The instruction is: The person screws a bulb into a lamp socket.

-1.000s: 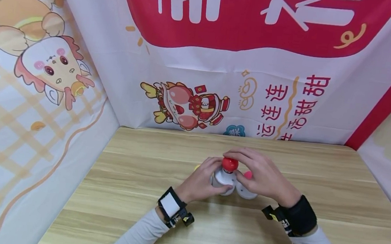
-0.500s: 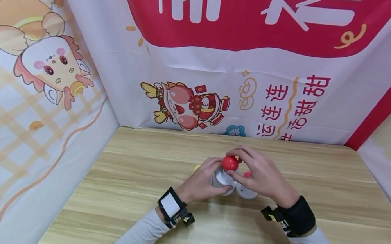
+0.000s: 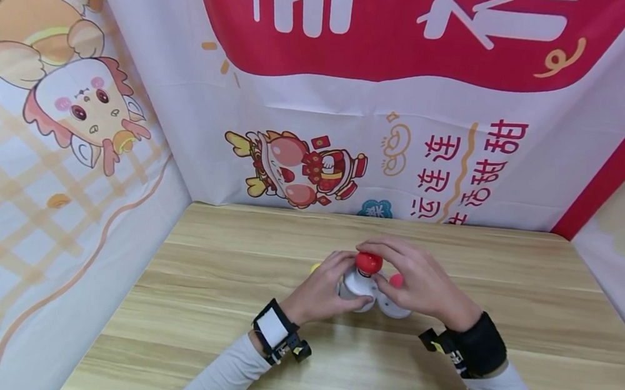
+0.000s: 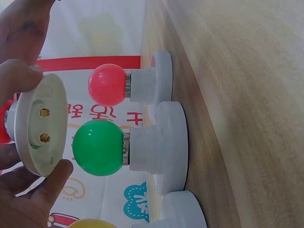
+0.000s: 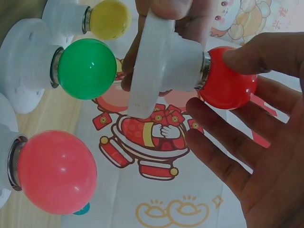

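My left hand (image 3: 321,291) holds a white lamp holder (image 3: 357,287) by its round base, thumb in front and fingers behind. Two brass-coloured contacts show on the base's underside in the left wrist view. A red light bulb (image 3: 369,263) sits at the holder's mouth, part of its metal cap (image 5: 204,70) visible. With thumb and fingertips my right hand (image 3: 423,281) pinches this bulb; its lower fingers stay spread in the right wrist view. The held holder is raised above the table, beside a green bulb (image 4: 98,147) in its own white holder (image 4: 172,147).
A pink bulb (image 5: 57,172) and a yellow bulb (image 5: 110,19) stand in similar white holders on either side of the green one. All three rest on the wooden table (image 3: 229,243). Printed cloth (image 3: 311,94) hangs behind the table and at both sides.
Half a second ago the right fingers were drawn nearer and hid the metal cap; now they reach farther over the red bulb and the cap shows, much as one second ago. The left hand stays still.
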Demonstrator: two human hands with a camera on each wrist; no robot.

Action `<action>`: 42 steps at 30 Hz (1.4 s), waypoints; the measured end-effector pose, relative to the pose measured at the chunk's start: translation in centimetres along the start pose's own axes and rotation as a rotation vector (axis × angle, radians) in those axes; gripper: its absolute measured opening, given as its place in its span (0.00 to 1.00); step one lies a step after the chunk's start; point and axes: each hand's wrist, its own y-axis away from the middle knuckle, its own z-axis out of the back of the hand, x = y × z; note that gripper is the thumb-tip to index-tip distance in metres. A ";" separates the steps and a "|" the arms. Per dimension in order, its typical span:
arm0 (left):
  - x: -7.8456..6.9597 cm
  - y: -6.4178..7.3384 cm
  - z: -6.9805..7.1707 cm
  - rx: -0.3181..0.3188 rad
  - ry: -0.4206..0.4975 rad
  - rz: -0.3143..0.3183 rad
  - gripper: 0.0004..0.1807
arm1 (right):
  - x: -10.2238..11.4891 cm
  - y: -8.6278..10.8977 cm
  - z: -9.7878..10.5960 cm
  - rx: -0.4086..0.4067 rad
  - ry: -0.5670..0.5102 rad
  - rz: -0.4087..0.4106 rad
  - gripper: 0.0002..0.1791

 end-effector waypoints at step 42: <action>-0.5 -0.1 0.3 0.002 -0.004 0.001 0.41 | -0.3 0.3 0.8 -0.025 -0.039 -0.018 0.28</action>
